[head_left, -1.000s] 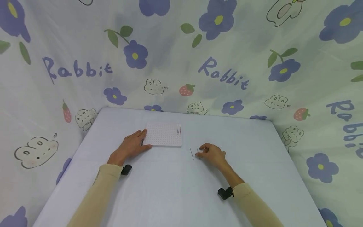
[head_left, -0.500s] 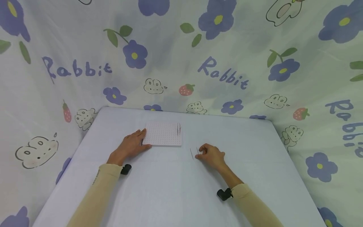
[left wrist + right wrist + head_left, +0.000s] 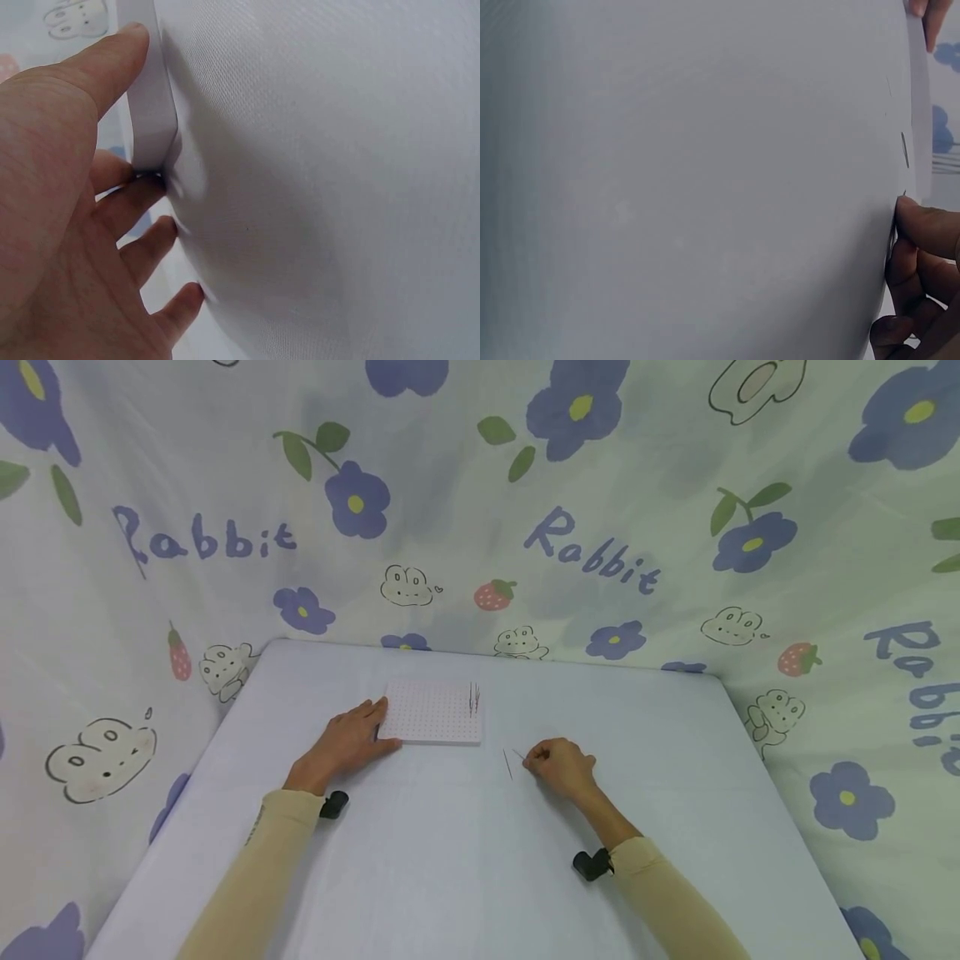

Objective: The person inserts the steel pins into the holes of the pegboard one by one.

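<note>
Lifted one needle (image 3: 517,753) in right hand (image 3: 561,767) pinch, left hand (image 3: 347,745) flat bracing pegboard (image 3: 433,713) near edge; thin needle could slip.

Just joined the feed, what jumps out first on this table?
A white perforated board lies at the table's far middle, thin needles standing upright at its right edge. The left hand rests against the board's left edge, while the right hand pinches a needle off the pale cloth; another loose needle lies just left.
</note>
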`<state>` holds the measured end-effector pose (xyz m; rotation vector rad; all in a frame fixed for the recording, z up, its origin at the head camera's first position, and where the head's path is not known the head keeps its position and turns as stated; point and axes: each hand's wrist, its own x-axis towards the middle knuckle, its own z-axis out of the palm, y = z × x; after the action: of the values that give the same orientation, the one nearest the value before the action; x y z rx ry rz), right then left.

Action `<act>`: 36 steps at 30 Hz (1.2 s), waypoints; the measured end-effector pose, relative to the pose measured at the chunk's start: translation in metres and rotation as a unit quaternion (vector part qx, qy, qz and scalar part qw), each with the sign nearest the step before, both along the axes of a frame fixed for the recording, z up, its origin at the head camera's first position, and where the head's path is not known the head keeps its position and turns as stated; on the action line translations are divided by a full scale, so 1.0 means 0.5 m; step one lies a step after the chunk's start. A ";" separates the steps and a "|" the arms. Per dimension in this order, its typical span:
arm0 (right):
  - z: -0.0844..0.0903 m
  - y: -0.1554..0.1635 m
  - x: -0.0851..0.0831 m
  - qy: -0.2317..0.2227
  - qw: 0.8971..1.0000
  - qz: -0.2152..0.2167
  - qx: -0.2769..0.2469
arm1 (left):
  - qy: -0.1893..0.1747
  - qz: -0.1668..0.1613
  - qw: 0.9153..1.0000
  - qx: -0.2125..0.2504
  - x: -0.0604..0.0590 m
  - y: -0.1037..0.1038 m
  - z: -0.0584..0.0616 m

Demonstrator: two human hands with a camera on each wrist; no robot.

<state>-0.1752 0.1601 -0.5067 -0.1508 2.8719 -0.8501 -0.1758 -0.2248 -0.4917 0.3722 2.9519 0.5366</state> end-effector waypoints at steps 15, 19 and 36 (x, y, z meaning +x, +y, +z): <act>0.002 -0.005 0.001 0.007 1.000 0.009 0.025 | 0.000 0.002 1.000 -0.009 -0.003 0.002 -0.002; 0.003 -0.005 0.003 0.011 0.999 0.016 0.026 | -0.001 0.002 1.000 -0.007 -0.004 0.003 -0.004; 0.005 -0.005 0.003 0.014 0.999 0.031 0.029 | -0.013 0.006 1.000 -0.006 -0.005 -0.001 -0.005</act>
<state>-0.1740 0.1573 -0.5042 -0.2443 2.8974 -0.7576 -0.1781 -0.2251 -0.4941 0.3436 2.9321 0.5199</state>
